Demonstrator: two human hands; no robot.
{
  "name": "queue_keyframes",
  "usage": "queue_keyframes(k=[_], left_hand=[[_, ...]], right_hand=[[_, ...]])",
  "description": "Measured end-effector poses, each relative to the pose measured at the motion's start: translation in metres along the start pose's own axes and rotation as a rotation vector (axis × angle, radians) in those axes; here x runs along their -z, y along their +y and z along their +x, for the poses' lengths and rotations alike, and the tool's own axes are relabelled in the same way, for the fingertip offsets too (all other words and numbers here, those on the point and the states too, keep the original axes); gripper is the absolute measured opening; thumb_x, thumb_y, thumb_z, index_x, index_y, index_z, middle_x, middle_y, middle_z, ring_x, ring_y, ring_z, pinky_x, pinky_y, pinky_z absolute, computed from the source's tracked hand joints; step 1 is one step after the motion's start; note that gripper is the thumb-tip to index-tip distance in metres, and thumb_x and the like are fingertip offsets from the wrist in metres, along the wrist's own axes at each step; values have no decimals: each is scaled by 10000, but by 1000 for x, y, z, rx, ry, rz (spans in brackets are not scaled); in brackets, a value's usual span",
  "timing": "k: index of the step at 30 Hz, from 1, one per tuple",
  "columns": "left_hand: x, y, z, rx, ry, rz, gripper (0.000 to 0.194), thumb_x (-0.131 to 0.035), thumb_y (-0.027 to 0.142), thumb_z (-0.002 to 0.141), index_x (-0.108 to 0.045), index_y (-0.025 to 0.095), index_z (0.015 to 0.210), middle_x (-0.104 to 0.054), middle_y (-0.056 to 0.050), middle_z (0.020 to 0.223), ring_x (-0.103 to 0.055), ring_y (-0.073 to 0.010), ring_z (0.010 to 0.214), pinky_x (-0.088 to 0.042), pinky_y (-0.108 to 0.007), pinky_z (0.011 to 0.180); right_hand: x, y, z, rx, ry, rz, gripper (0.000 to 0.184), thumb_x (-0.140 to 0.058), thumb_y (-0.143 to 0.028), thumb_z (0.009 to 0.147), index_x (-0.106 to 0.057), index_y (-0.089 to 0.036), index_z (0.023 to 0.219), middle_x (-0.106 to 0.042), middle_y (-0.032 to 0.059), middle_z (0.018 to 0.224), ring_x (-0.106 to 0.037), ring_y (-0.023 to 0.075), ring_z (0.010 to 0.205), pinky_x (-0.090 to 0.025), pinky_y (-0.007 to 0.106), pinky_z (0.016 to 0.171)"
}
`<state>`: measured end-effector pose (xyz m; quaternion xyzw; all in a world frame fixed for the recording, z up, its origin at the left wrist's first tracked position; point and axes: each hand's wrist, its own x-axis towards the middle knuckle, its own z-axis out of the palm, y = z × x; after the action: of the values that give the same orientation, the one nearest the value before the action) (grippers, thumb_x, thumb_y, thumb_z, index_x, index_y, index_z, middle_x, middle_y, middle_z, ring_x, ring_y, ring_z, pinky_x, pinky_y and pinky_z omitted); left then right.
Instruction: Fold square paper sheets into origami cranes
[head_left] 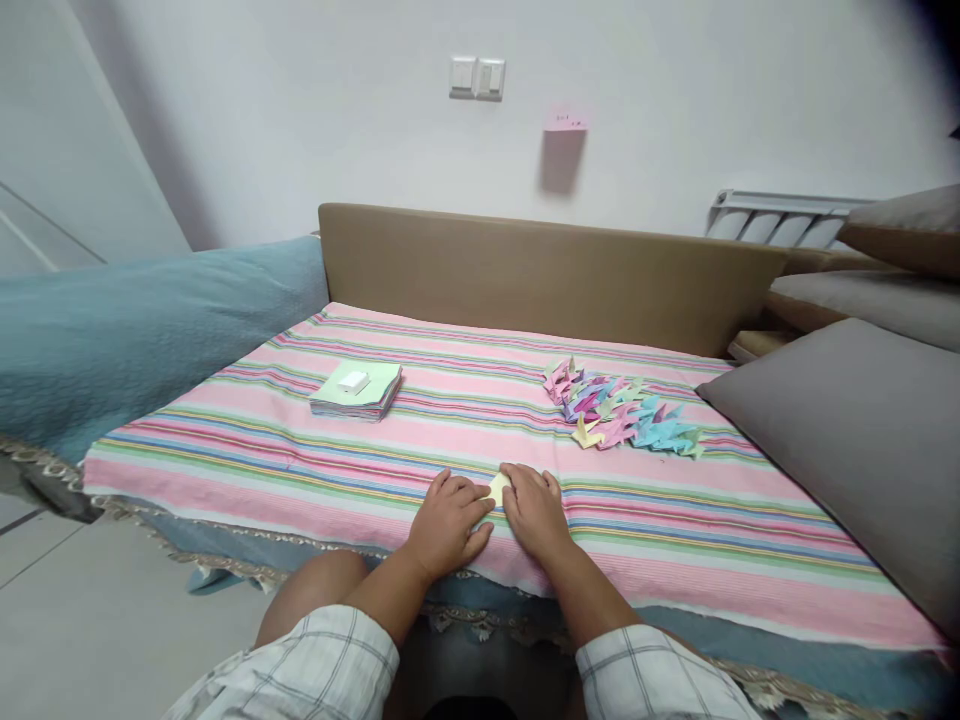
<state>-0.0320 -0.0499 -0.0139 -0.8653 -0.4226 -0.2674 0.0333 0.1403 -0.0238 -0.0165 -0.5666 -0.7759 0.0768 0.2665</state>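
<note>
Striped pink cloth (465, 400) covers the seat before a brown backrest (540, 280). Folded paper birds (622, 410) lie to the right, stacked paper (358, 393) to the left. Between them, nearer, both hands' fingers, left (450, 520) and right (536, 510), press the small yellow paper (498, 488) against the cloth.

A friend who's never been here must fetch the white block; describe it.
On the striped cloth, left of the paper birds, sits a stack of paper. The block lies on its green top sheet: small, thick and white, unlike the broad, flat sheets.
</note>
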Motion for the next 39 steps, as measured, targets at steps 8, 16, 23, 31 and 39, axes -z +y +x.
queue_keyframes(k=[8, 16, 23, 31, 39], left_hand=[[0, 0, 0, -4, 13, -4, 272, -573, 318, 791, -631, 290, 1055, -655, -27, 1090, -532, -218, 994, -288, -498, 1007], [0, 0, 1, 6, -13, 3, 260, -550, 326, 808, -624, 286, 1054, -648, -28, 1111, -523, -225, 1008, -274, -504, 1009], [0, 0, 0, -4, 5, 10, 260, -563, 327, 799, -628, 297, 1050, -653, -15, 1096, -524, -213, 1004, -277, -494, 1016], [0, -1, 1, 11, -23, -5, 305, -552, 332, 809, -610, 315, 1108, -647, -11, 1118, -522, -222, 1016, -258, -508, 1020], [0, -1, -1, 3, -2, 2, 287, -570, 329, 800, -623, 311, 1082, -651, -17, 1107, -531, -221, 1011, -284, -504, 1004]], right_hand=[[6, 10, -6, 49, 8, 100, 262, -525, -297, 796, -634, -249, 1030, -526, 50, 1268, -429, 225, 1189, -297, 394, 1004], [7, 18, -4, -70, 34, 137, 212, -523, -197, 755, -680, -230, 893, -528, 64, 1262, -445, 230, 1176, -348, 390, 987], [10, 6, -9, 243, -129, 28, 367, -430, -255, 879, -551, -276, 1225, -535, 23, 1311, -397, 212, 1245, -241, 446, 1057], [7, 1, -4, 99, -172, -87, 389, -348, -360, 928, -489, -310, 1287, -465, 1, 1380, -367, 236, 1277, -213, 496, 1053], [4, 0, -3, 30, -153, -147, 428, -398, -336, 899, -481, -264, 1313, -376, 64, 1439, -342, 263, 1302, -238, 463, 1056]])
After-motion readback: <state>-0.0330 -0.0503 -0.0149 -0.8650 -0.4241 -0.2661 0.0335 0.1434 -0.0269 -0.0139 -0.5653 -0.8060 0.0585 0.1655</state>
